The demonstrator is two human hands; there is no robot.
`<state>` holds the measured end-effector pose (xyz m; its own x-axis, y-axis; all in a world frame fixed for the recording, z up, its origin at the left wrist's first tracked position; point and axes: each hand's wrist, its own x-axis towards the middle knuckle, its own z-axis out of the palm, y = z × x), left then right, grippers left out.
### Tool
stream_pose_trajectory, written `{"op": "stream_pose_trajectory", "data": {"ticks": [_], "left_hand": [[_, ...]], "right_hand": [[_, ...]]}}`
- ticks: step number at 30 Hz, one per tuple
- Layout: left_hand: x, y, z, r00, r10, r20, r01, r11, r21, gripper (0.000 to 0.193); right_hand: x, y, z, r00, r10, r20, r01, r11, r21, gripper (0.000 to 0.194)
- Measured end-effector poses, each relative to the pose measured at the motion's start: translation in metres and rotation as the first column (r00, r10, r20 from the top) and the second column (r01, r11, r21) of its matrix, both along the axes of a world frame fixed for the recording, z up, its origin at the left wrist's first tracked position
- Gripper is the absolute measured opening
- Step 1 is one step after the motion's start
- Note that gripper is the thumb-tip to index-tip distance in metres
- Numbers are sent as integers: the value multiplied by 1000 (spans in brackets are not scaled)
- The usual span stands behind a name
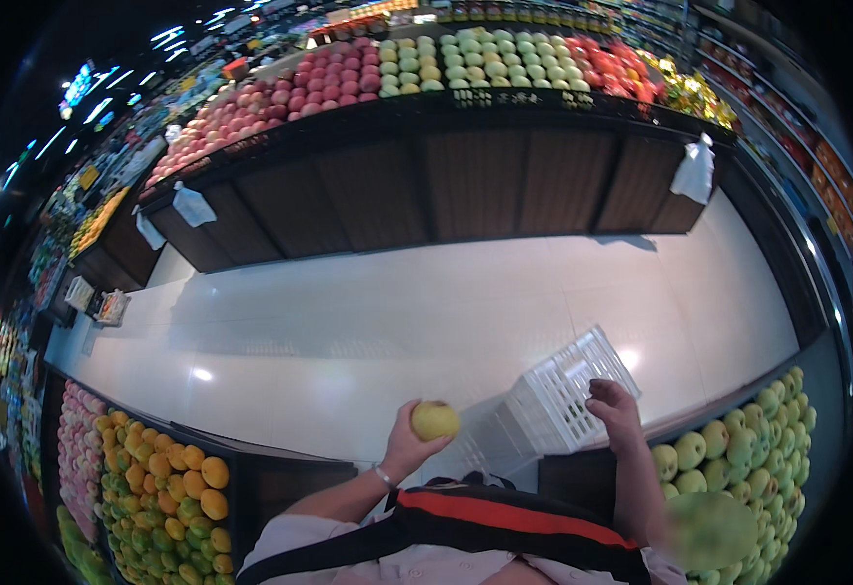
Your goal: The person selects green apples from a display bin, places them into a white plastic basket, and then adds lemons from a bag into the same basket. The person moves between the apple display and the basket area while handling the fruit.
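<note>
My left hand (411, 442) holds a round yellow-green fruit (435, 421), an apple or a pear, in front of my body. A bracelet circles that wrist. To the right, my right hand (614, 411) hovers over a white plastic crate (559, 395) with slatted walls. Its fingers are apart and bent, and I see no fruit held in it. The crate stands tilted in my view, just past my apron (514, 508), which is black with a red band. How much of the crate the right hand touches cannot be told.
Green apples or pears (744, 453) fill a display close on my right. Orange and green fruits (167, 497) are heaped at left. Across the pale tiled floor (368, 292) runs a long dark wooden fruit stand (470, 183), with white plastic bags (695, 170) hanging from it.
</note>
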<state>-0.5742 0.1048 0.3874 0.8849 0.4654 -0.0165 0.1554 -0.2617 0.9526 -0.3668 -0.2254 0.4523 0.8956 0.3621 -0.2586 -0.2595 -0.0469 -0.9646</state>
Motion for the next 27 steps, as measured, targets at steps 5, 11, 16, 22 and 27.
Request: {"op": "stream_pose_trajectory", "data": {"ticks": [5,11,16,22,27], "left_hand": [[-57,36,0,944,325,-60,-326,945,-22,88],[-59,57,0,891,403,-207,-383,914,132,97],[-5,84,-9,872,420,-253,-402,908,120,102],[106,118,-4,884,362,-295,-347,932,102,101],[173,133,4,851,368,-374,-372,926,65,99]], "right_hand": [[68,52,-124,954,-3,-301,-72,969,-237,49],[160,50,-308,811,-341,-475,146,905,-400,29],[217,48,-413,772,-541,-333,323,786,-527,45],[268,68,-446,684,-637,-355,328,703,-631,49],[289,82,-495,630,-606,-485,272,757,-594,59]]}}
